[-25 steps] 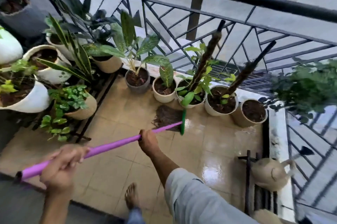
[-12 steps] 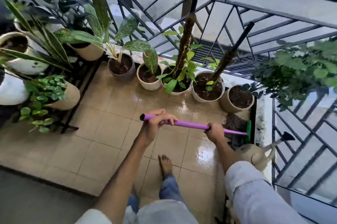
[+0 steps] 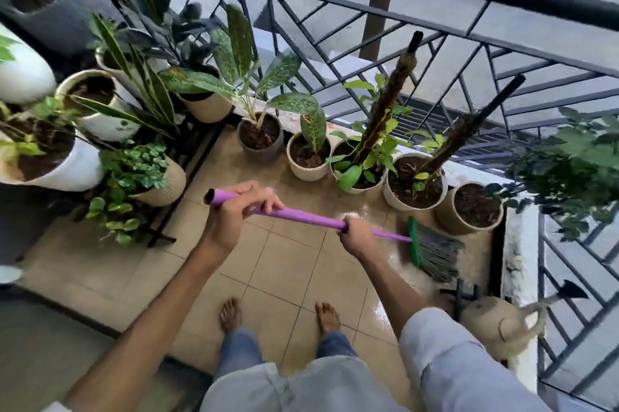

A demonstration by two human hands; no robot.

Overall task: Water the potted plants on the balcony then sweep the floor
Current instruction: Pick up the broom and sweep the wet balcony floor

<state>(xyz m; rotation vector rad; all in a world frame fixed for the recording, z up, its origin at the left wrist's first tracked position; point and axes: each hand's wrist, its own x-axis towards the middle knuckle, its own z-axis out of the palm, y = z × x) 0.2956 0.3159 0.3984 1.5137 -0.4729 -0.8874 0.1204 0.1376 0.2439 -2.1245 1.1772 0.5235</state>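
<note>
A tiled balcony floor (image 3: 294,264), glossy with wet patches, lies inside a dark metal railing (image 3: 435,39). The left hand (image 3: 234,210) curls tight around the top end of the purple broom handle (image 3: 301,214), and the right hand (image 3: 356,234) grips it lower down, fingers wrapped round. The handle slants down to the right to the green broom head (image 3: 432,249), whose bristles rest on the floor just in front of the rightmost pot (image 3: 469,210). A row of potted plants (image 3: 355,160) stands along the railing; more pots (image 3: 97,103) crowd a rack at the left. A beige watering can (image 3: 495,328) sits by the right edge. Two bare feet (image 3: 231,311) stand on the tiles.
</note>
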